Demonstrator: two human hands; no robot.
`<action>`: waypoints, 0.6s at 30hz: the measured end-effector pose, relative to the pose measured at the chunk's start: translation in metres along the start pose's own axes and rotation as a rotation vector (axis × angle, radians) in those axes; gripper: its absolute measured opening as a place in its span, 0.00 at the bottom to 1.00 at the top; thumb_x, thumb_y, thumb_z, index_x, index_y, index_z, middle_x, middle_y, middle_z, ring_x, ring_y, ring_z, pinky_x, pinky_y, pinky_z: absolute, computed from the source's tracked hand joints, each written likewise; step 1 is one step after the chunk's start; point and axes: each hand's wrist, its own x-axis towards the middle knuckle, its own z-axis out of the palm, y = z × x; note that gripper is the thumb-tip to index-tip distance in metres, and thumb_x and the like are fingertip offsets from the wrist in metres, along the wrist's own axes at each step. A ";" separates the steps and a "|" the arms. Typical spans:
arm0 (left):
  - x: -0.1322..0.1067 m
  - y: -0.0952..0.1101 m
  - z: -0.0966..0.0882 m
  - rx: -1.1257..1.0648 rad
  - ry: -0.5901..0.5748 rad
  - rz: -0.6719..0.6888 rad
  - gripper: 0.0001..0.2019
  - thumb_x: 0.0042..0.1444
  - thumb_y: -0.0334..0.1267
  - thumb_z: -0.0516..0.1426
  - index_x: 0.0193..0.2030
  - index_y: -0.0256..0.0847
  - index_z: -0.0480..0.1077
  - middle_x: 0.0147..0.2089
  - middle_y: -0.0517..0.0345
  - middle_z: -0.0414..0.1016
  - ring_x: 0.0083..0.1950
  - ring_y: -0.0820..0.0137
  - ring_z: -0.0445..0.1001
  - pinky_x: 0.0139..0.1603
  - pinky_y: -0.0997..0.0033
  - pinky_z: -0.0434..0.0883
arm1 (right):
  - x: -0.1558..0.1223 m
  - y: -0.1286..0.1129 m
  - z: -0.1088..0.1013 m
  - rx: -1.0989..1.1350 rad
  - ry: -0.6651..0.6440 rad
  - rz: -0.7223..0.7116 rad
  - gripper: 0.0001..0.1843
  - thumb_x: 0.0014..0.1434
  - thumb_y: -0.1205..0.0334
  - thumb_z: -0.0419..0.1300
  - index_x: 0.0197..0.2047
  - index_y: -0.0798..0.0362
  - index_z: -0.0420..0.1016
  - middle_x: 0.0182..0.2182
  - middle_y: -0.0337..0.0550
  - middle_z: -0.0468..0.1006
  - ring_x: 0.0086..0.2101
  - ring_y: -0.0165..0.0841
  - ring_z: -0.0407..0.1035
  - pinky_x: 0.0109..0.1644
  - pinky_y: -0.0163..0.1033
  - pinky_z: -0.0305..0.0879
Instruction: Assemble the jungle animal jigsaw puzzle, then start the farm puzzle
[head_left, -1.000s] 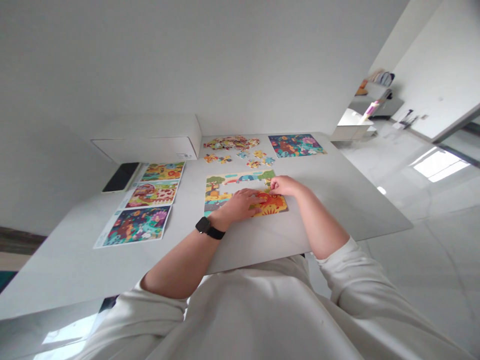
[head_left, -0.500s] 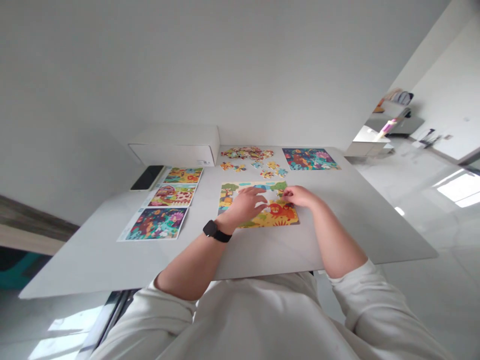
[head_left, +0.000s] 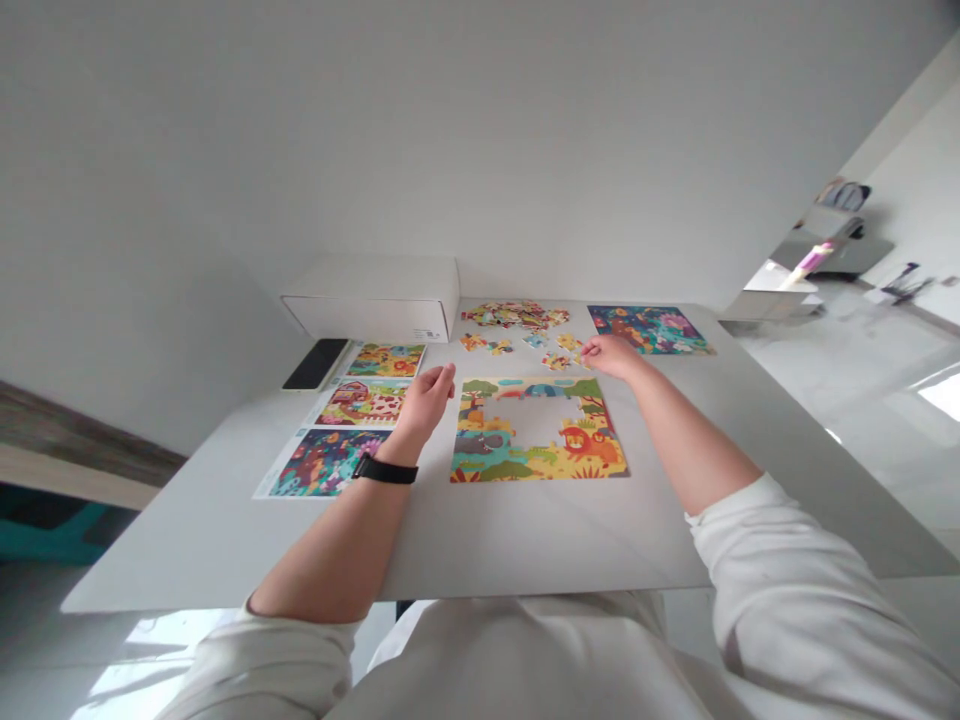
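Note:
A partly assembled jigsaw puzzle [head_left: 525, 470] of jungle animals lies flat on the table, its border joined around a gap in the middle. Beyond its upper right corner, my right hand [head_left: 616, 357] has thumb and fingers pinched on a puzzle piece [head_left: 581, 359], mostly covered by the fingertips. Several loose pieces, among them a blue one [head_left: 535, 341] and a yellow one [head_left: 568, 342], lie close by. To the left of the puzzle, my left hand [head_left: 427, 402] is closed with fingers curled, above the edge of a picture sheet [head_left: 360, 402]. Whatever it holds, if anything, is hidden.
A heap of pieces [head_left: 516, 315] lies at the back, near the wall. Behind my right hand is a dark, colourful picture puzzle [head_left: 652, 330]. A white box [head_left: 367, 315] and a phone [head_left: 316, 363] are at the back left of the table [head_left: 540, 550].
Both hands have left the jungle puzzle. My left hand moved left and its fingers closed; my right hand reached away from me to the loose pieces. The view has shifted slightly.

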 end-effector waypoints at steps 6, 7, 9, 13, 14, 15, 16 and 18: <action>-0.003 -0.014 0.007 -0.014 -0.043 -0.006 0.25 0.70 0.59 0.50 0.26 0.44 0.61 0.22 0.64 0.59 0.24 0.72 0.58 0.26 0.70 0.55 | 0.026 -0.041 0.036 -0.257 -0.062 0.044 0.20 0.59 0.56 0.72 0.54 0.49 0.85 0.53 0.52 0.86 0.53 0.47 0.79 0.55 0.44 0.73; -0.004 -0.013 0.006 -0.002 -0.050 -0.001 0.25 0.70 0.58 0.50 0.26 0.44 0.61 0.22 0.65 0.59 0.24 0.72 0.58 0.27 0.70 0.55 | 0.028 -0.045 0.039 -0.300 -0.066 0.054 0.21 0.58 0.56 0.73 0.55 0.49 0.85 0.54 0.55 0.85 0.54 0.49 0.79 0.56 0.46 0.73; -0.006 -0.010 0.006 0.016 -0.060 0.003 0.25 0.70 0.57 0.50 0.26 0.44 0.61 0.22 0.64 0.60 0.25 0.72 0.59 0.28 0.70 0.56 | 0.032 -0.049 0.043 -0.357 -0.088 0.081 0.24 0.58 0.56 0.73 0.57 0.51 0.85 0.55 0.59 0.83 0.54 0.52 0.78 0.56 0.48 0.73; -0.009 -0.004 0.006 0.025 -0.060 -0.002 0.23 0.70 0.55 0.51 0.27 0.43 0.61 0.23 0.64 0.61 0.26 0.72 0.60 0.29 0.69 0.57 | 0.038 -0.051 0.043 -0.385 -0.121 0.097 0.29 0.56 0.57 0.74 0.61 0.53 0.83 0.55 0.61 0.83 0.54 0.52 0.78 0.57 0.49 0.73; -0.009 -0.003 0.006 0.025 -0.062 -0.002 0.23 0.70 0.55 0.51 0.26 0.43 0.61 0.23 0.64 0.61 0.26 0.72 0.60 0.29 0.69 0.57 | 0.040 -0.050 0.042 -0.388 -0.120 0.092 0.29 0.56 0.57 0.74 0.60 0.53 0.83 0.55 0.60 0.83 0.54 0.51 0.78 0.56 0.49 0.73; -0.010 -0.001 0.007 0.023 -0.066 -0.001 0.23 0.70 0.55 0.51 0.26 0.43 0.61 0.23 0.64 0.61 0.26 0.72 0.59 0.29 0.69 0.57 | 0.041 -0.049 0.041 -0.391 -0.120 0.085 0.28 0.55 0.57 0.75 0.59 0.53 0.83 0.54 0.60 0.83 0.53 0.51 0.78 0.56 0.49 0.73; -0.011 0.000 0.007 0.019 -0.070 0.002 0.23 0.70 0.55 0.51 0.26 0.43 0.60 0.23 0.64 0.61 0.26 0.72 0.59 0.29 0.69 0.57 | 0.042 -0.047 0.041 -0.394 -0.120 0.077 0.28 0.55 0.57 0.75 0.58 0.53 0.84 0.54 0.59 0.84 0.53 0.51 0.79 0.55 0.48 0.74; -0.012 0.001 0.008 0.013 -0.078 0.013 0.23 0.70 0.54 0.51 0.27 0.43 0.60 0.23 0.64 0.61 0.26 0.72 0.59 0.29 0.69 0.57 | 0.041 -0.043 0.040 -0.393 -0.115 0.058 0.26 0.53 0.56 0.76 0.55 0.53 0.86 0.52 0.59 0.85 0.52 0.52 0.79 0.53 0.48 0.74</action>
